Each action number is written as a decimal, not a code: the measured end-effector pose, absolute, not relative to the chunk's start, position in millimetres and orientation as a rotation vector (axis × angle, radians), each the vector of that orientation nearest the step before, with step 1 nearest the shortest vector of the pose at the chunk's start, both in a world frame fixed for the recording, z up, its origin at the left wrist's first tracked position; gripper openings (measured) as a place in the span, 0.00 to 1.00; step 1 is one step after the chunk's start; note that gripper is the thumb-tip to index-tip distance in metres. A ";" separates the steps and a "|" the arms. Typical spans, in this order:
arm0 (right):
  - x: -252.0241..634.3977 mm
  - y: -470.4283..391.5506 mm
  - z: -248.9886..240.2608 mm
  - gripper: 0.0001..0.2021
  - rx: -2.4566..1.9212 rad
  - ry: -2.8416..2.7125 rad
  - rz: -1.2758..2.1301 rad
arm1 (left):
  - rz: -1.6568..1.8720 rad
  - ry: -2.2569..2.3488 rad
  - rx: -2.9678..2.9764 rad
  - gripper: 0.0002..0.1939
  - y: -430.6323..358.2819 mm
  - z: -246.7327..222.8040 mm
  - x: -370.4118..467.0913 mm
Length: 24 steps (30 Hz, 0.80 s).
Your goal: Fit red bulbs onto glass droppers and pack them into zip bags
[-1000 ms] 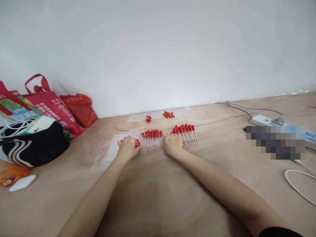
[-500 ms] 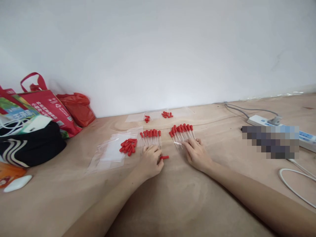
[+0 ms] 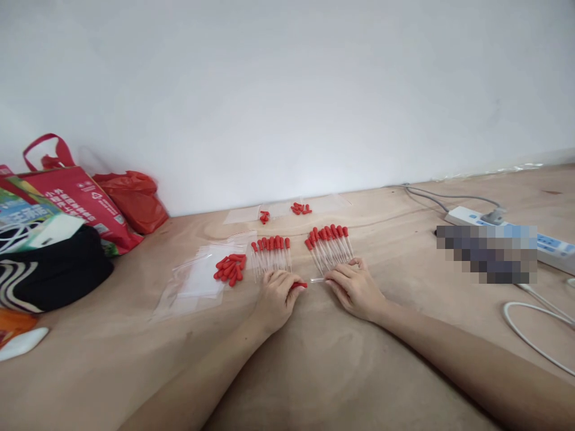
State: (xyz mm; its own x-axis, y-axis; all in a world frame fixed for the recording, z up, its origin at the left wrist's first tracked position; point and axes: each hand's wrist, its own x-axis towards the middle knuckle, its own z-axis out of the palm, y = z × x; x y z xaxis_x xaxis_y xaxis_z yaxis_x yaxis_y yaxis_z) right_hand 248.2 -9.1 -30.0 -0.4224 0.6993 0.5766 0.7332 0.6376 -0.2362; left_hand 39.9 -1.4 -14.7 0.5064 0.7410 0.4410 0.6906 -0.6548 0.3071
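Observation:
My left hand (image 3: 276, 299) is closed on a red rubber bulb (image 3: 300, 285), whose end points right. Facing it, my right hand (image 3: 354, 290) pinches a clear glass tube (image 3: 317, 280) that sticks out to the left. A small gap separates tube and bulb. Behind my left hand lies a row of red-capped droppers (image 3: 272, 245); a second fan of red-capped droppers (image 3: 330, 239) lies behind my right hand. Several loose red bulbs (image 3: 230, 268) are piled on clear plastic bags (image 3: 200, 275) to the left.
Small groups of red bulbs (image 3: 300, 209) lie near the wall on more clear bags (image 3: 242, 215). Shopping bags (image 3: 90, 203) and a black cloth item (image 3: 67, 263) stand at the left. A power strip (image 3: 552, 248) with cables and a pixelated object (image 3: 487, 254) are at the right.
The glass tube in my right hand has moved down and now lies level, pointing at the bulb. My left hand still grips the bulb. The view has shifted slightly.

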 end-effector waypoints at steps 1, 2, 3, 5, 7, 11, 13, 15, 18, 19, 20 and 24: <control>247.8 -9.3 -30.0 0.10 -1.111 -2.208 -0.062 | 0.843 1.269 2.639 0.05 -2.0 -14.7 40.5; 247.4 -9.6 -29.9 0.10 -1.110 -2.210 -0.058 | 0.845 1.277 2.630 0.05 -2.4 -14.8 40.9; 246.9 -9.8 -29.7 0.10 -1.110 -2.211 -0.056 | 0.847 1.287 2.617 0.05 -2.6 -15.0 41.1; 245.6 -10.4 -28.9 0.10 -1.108 -2.215 -0.051 | 0.846 1.308 2.585 0.05 -2.7 -15.6 41.1; 243.9 -11.2 -28.0 0.10 -1.106 -2.224 -0.042 | 0.840 1.314 2.565 0.05 -2.9 -16.0 40.8; 241.4 -11.8 -27.7 0.10 -1.088 -2.243 -0.006 | 0.842 1.282 2.562 0.08 -4.0 -16.6 41.0; 241.6 -11.0 -28.4 0.10 -1.064 -2.253 0.037 | 0.851 1.266 2.557 0.08 -4.6 -16.9 41.3; 242.5 -9.6 -28.9 0.10 -1.035 -2.266 0.086 | 0.863 1.254 2.549 0.08 -5.1 -17.1 41.4; 244.6 -7.3 -28.1 0.10 -0.996 -2.291 0.124 | 0.857 1.228 2.558 0.09 -6.3 -16.2 41.7; 245.3 -6.8 -27.2 0.10 -0.988 -2.304 0.121 | 0.846 1.221 2.567 0.09 -6.9 -15.7 41.9; 245.8 -6.4 -26.2 0.10 -0.983 -2.319 0.111 | 0.834 1.214 2.579 0.09 -7.4 -15.2 42.2; 246.9 -6.8 -22.3 0.10 -0.974 -2.384 0.047 | 0.773 1.173 2.643 0.11 -8.4 -15.4 43.0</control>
State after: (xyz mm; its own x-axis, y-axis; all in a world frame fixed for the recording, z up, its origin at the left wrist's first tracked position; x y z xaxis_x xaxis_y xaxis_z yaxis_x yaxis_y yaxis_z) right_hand 246.9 -6.8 -22.3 -0.5805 0.6552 0.4835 0.6354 0.7358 -0.2341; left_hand 43.0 -8.4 -15.4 0.5618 0.7263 0.3959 0.6500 -0.6837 0.3319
